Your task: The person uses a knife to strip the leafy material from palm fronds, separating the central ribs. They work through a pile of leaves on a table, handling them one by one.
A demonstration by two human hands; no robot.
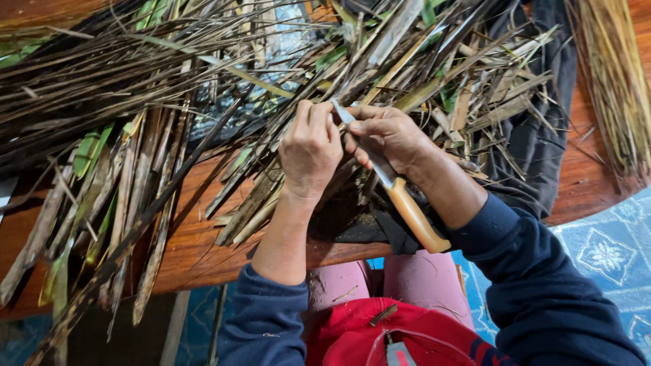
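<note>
Strips of dried palm leaf [135, 196], brown with some green, lie fanned over the left half of the reddish wooden desk [196, 247], several overhanging the near edge. A thicker tangle of the same leaves [285, 61] covers the far middle.

Left hand [310, 150]: fingers curled together, grip closed on a thin strip at the centre of the pile; exactly which strip cannot be told, since the fingers hide it. Right hand [388, 135]: just beside the left, touching or nearly so, grip clamped on a knife [393, 186]. Its pale blade tip points up and far-left between the two hands; its tan handle slants down to the near right, past the wrist. Dark blue sleeves [542, 291] on both arms. Pink-clad knees [407, 278] and a red cloth [352, 335] sit below the desk edge.

Right of the hands: a dark garment [536, 135] draped on the desk, then a bundle of fine straw-coloured ribs [614, 81] at the far right. Blue patterned floor [610, 251] beneath.

Risk notes (judgement): the blade edge sits very close to the left fingers, so a slip on a tough fibre could cut them. The handle end hangs free beyond the palm, which may let the knife twist. Loose strips at the near edge could slide to the floor if nudged.
</note>
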